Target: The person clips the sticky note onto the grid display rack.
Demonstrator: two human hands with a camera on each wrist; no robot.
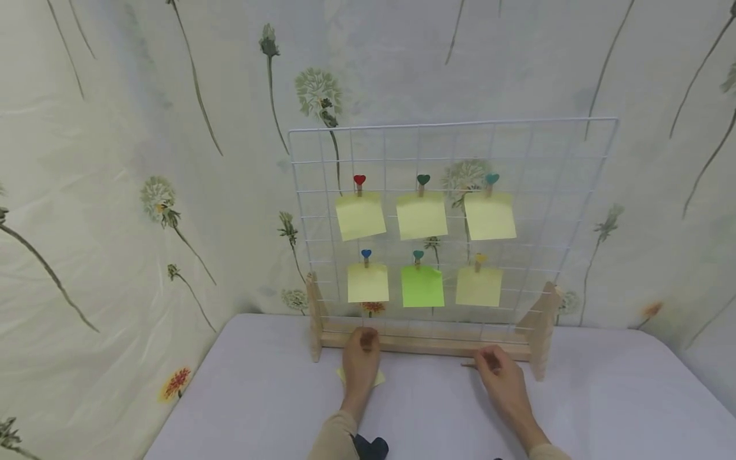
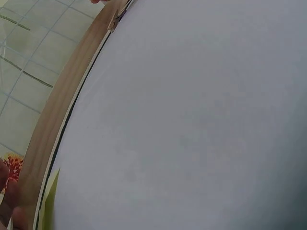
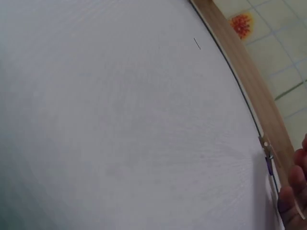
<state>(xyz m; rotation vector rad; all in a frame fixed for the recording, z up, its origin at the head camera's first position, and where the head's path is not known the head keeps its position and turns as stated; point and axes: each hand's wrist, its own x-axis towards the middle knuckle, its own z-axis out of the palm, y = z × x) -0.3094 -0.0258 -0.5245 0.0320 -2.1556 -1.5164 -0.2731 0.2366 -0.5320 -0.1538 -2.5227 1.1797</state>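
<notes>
My left hand (image 1: 361, 364) is at the left part of the wooden base rail, thumb and fingers drawn together. It pinches a yellow sticky note (image 1: 379, 379) that shows on both sides under the hand. In the left wrist view the note (image 2: 49, 206) stands nearly edge-on beside the fingers (image 2: 19, 218). My right hand (image 1: 503, 378), near the rail's right part, pinches a small wooden clothespin (image 1: 468, 365) that points left. Its purple end shows beside the right fingers (image 3: 297, 179) in the right wrist view; the grip itself is mostly hidden.
Behind the hands stands a white wire grid (image 1: 546, 179) on a wooden stand (image 1: 428, 345). Two rows of sticky notes (image 1: 422, 217) hang there on heart clothespins, one note bright green (image 1: 422, 287). A white table (image 1: 425, 409) lies below, with a flowered curtain (image 1: 190, 255) behind.
</notes>
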